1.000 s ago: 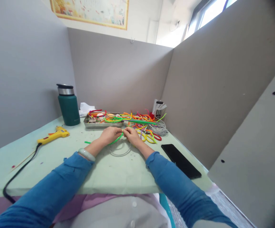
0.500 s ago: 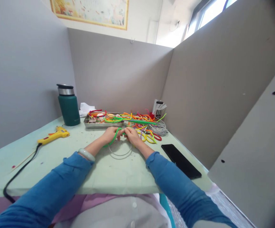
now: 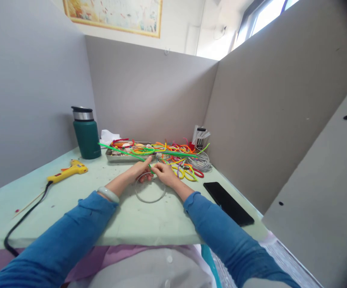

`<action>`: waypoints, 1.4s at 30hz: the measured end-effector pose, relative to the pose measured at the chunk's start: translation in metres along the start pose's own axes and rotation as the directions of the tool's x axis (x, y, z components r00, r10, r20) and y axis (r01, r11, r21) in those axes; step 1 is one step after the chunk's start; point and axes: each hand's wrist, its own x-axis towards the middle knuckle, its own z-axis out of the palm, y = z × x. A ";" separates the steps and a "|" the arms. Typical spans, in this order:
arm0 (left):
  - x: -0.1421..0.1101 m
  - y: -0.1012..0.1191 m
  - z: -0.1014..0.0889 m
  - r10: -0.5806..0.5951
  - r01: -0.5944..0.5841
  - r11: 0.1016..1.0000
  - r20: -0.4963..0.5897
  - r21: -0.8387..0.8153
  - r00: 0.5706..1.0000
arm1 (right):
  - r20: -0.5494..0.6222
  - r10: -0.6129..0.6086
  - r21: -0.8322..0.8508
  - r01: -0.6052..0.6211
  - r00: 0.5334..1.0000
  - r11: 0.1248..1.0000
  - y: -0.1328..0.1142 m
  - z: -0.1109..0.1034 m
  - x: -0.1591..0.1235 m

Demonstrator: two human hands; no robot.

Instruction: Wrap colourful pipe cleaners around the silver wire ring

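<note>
A green pipe cleaner [image 3: 125,153] rises to the left from between my hands, its far end free in front of the bottle. My right hand [image 3: 163,173] is closed, thumb and fingertips pinching the pipe cleaner's near end against a thin grey wire ring [image 3: 151,201]. My left hand [image 3: 139,170] is beside it with the thumb raised and apart from the fingers. Those fingers lie behind the ring's upper left edge. The ring hangs low over the table below both hands. Where the green wraps the ring is mostly hidden by my right fingers.
A metal tray [image 3: 131,159] of craft pieces stands ahead, with a heap of coloured pipe cleaners [image 3: 176,149] and a grey wire coil [image 3: 201,162] beside it. At left are a green bottle [image 3: 87,138] and a yellow glue gun [image 3: 68,171]. A black phone [image 3: 229,203] lies right.
The pipe cleaner's long end, earlier curving down by my left wrist, has swung up and out to the left. My left thumb has lifted away from its fingers. My right hand stays pinched.
</note>
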 end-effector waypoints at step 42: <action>-0.001 0.000 0.002 0.114 -0.111 0.991 -0.042 0.069 0.993 | -0.039 0.130 0.116 -0.125 0.991 0.985 0.008 -0.002 0.003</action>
